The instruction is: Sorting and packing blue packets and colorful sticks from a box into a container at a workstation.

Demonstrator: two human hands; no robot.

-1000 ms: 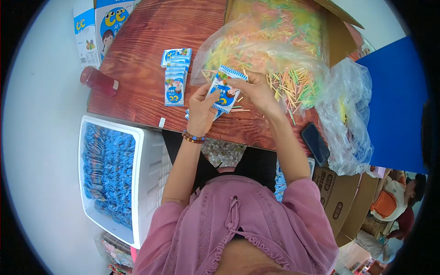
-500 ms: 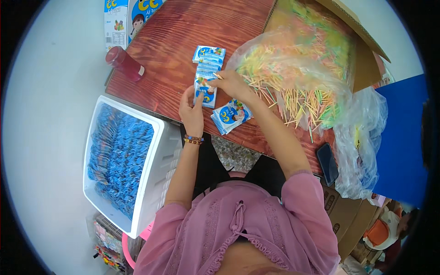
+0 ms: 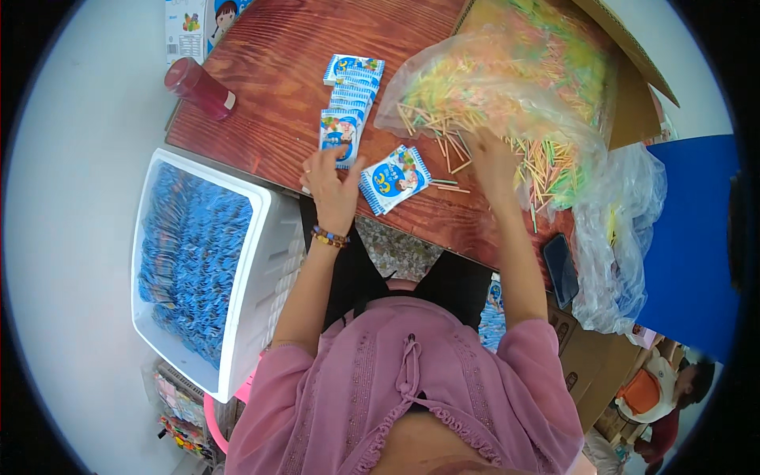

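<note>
On the reddish wooden table lies an overlapping row of small blue-and-white packets (image 3: 353, 91). My left hand (image 3: 330, 186) rests at the near end of that row, its fingers apart and the fingertips touching the lowest packet. Just to its right, a separate small pile of the same packets (image 3: 394, 180) lies askew near the table edge. My right hand (image 3: 492, 162) reaches to the edge of a heap of thin pastel sticks (image 3: 546, 170), fingers bent downward. Its fingertips are hidden, so any stick between them cannot be made out. A few loose sticks (image 3: 451, 187) lie beside the packet pile.
A clear plastic bag (image 3: 443, 67) of sticks spills from a cardboard box (image 3: 633, 103). At left stand a white bin (image 3: 257, 214) full of blue packets and a red-capped bottle (image 3: 202, 91). A phone (image 3: 560, 271) lies at the right edge; a person (image 3: 665, 423) is at lower right.
My right hand has left the packet row and moved right to the stick heap. My left hand has shifted slightly down and loosened, with its fingers spread.
</note>
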